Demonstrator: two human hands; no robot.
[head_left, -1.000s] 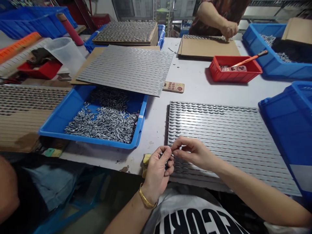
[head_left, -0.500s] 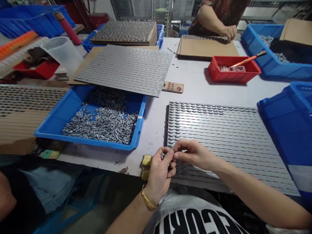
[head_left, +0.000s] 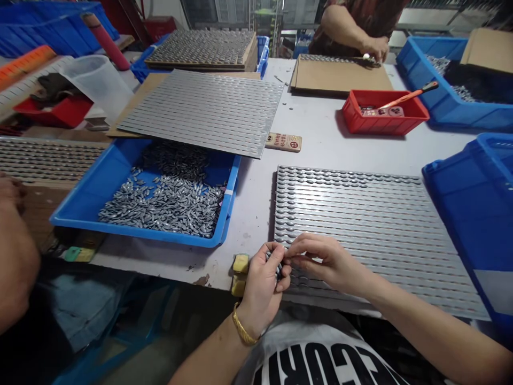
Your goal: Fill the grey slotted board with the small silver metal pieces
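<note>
My left hand (head_left: 262, 280), with a gold bracelet at the wrist, is curled shut around a bunch of small silver metal pieces at the near table edge. My right hand (head_left: 326, 259) pinches at those pieces, fingertips touching the left hand's fingers. Both hands hover over the near left corner of a grey slotted board (head_left: 372, 224) whose rows hold silver pieces. A blue tray (head_left: 90, 200) of loose silver pieces (head_left: 168, 200) lies to the left of my hands.
A second slotted board (head_left: 208, 109) rests over the tray's far end. A red bin (head_left: 380, 115) with an orange-handled tool sits beyond. Blue crates (head_left: 476, 208) stand right. Another person's hands (head_left: 374, 48) work at a cardboard-backed board across the table. Someone's arm (head_left: 16, 251) is at left.
My hands stay together at the board's near corner, shifting slightly. The view has drifted, and the arm of the person at left has risen into sight.
</note>
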